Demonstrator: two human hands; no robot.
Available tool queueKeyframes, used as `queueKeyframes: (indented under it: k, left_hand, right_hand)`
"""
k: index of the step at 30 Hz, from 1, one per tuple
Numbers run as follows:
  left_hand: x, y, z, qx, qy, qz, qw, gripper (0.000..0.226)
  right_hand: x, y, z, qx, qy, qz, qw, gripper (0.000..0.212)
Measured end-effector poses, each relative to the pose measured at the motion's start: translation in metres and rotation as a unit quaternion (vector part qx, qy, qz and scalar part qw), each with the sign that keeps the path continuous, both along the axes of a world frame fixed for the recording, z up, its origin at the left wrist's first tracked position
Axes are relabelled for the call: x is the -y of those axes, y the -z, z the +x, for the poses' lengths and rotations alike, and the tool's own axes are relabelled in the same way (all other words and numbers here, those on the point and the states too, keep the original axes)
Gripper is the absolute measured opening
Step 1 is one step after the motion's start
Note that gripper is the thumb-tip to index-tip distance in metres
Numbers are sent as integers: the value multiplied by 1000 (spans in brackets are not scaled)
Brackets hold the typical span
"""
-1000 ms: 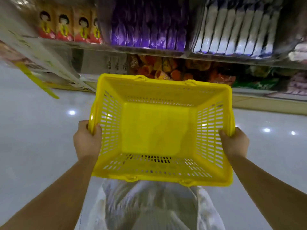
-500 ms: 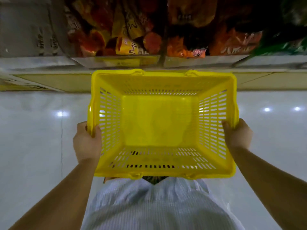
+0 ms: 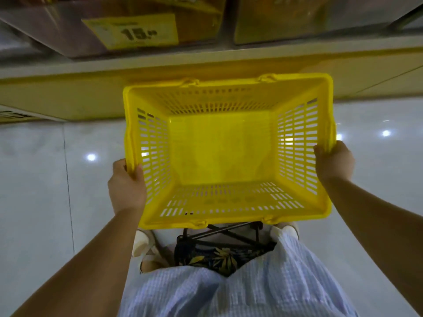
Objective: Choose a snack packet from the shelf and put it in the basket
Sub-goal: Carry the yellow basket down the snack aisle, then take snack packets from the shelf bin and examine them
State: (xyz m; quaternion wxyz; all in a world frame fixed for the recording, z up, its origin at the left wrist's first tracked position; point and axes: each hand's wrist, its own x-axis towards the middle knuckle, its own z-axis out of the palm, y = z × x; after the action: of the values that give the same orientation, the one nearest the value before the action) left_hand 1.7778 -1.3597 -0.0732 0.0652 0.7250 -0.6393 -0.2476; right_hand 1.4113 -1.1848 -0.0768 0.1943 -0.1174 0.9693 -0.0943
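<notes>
Pale glossy floor tiles [image 3: 34, 191] run up to the yellow plinth [image 3: 68, 92] of the shelving. The bottom shelf [image 3: 206, 57] crosses the top of your view, with a yellow price tag [image 3: 131, 30] reading 15 on its front edge. Behind the clear front panels [image 3: 297, 30] sit what look like orange-brown snack packets [image 3: 286, 10], though they are too blurred and cropped to name.

You hold the yellow basket [image 3: 229, 85] out in front of you, near the plinth, with nothing in it. Your left hand [image 3: 127, 186] grips the left rim close to the near-left corner, thumb hooked over the inside. Your right hand [image 3: 333, 162] is curled round the right rim about midway along. Neither hand is free.

That is the main risk. To take a packet you must let go with one hand, and a basket held by one side rim will likely swing down and tip. Change your hold or set it down first. If you lower it, mind the black folding frame [image 3: 219, 234] under the near edge, by your feet, which could catch the base. The packets lie at the very top of your view, so a reach from this posture would be half blind. A packet dragged over the front panel may snag and pull its neighbours out.
</notes>
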Motion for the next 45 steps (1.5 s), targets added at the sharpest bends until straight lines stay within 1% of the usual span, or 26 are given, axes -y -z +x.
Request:
queueKeyframes:
  k: [7, 11, 13, 16, 18, 20, 24, 27, 29, 31, 35, 37, 38, 41, 42, 43, 45]
  left_hand:
    - [10, 11, -1, 19, 25, 75, 997, 28]
    - [10, 9, -1, 36, 55, 134, 989, 35]
    - [12, 7, -4, 36, 67, 143, 987, 39]
    - [18, 2, -18, 16, 83, 108, 991, 57]
    - [24, 0, -28, 1, 93, 79, 993, 63]
    - [32, 2, -36, 4, 106, 53, 993, 60]
    - [49, 16, -48, -2, 108, 10, 994, 51]
    - [58, 33, -52, -17, 99, -51, 994, 49]
    - [64, 44, -53, -33, 87, -94, 991, 47]
    - [68, 54, -51, -36, 74, -126, 989, 44]
    - [67, 64, -49, -53, 60, -173, 982, 42]
    - [65, 62, -48, -61, 63, -175, 981, 42]
    - [66, 61, -47, -59, 71, -163, 982, 43]
    - [65, 49, -43, -53, 136, -82, 986, 48]
    - [64, 42, -43, -43, 161, -64, 984, 48]
    - [64, 32, -44, -33, 177, -62, 982, 46]
    - [61, 7, -49, -41, 199, -95, 975, 35]
  right_hand:
    - [-2, 12, -6, 77, -22, 47, 996, 31]
    - [-5, 8, -9, 125, -53, 76, 988, 47]
    - [-6, 6, -12, 133, -73, 78, 985, 50]
    - [0, 4, -16, 129, -86, 71, 985, 50]
    - [9, 2, -19, 120, -85, 57, 987, 56]
    - [18, 1, -23, 104, -93, 37, 990, 60]
    - [27, 8, -26, 45, -129, -9, 991, 58]
    - [27, 22, -24, -4, -119, -73, 990, 54]
    - [28, 32, -23, -34, -110, -130, 985, 50]
    - [29, 42, -22, -61, -101, -168, 979, 46]
    - [25, 54, -22, -102, -96, -182, 973, 46]
    - [21, 54, -22, -103, -111, -191, 970, 48]
    - [21, 51, -21, -87, -118, -188, 971, 50]
    - [18, 30, -20, -6, -143, -120, 982, 61]
    - [18, 21, -19, 7, -156, -95, 983, 62]
    - [19, 10, -17, 8, -169, -83, 982, 61]
    - [25, -17, -8, -21, -187, -114, 976, 48]
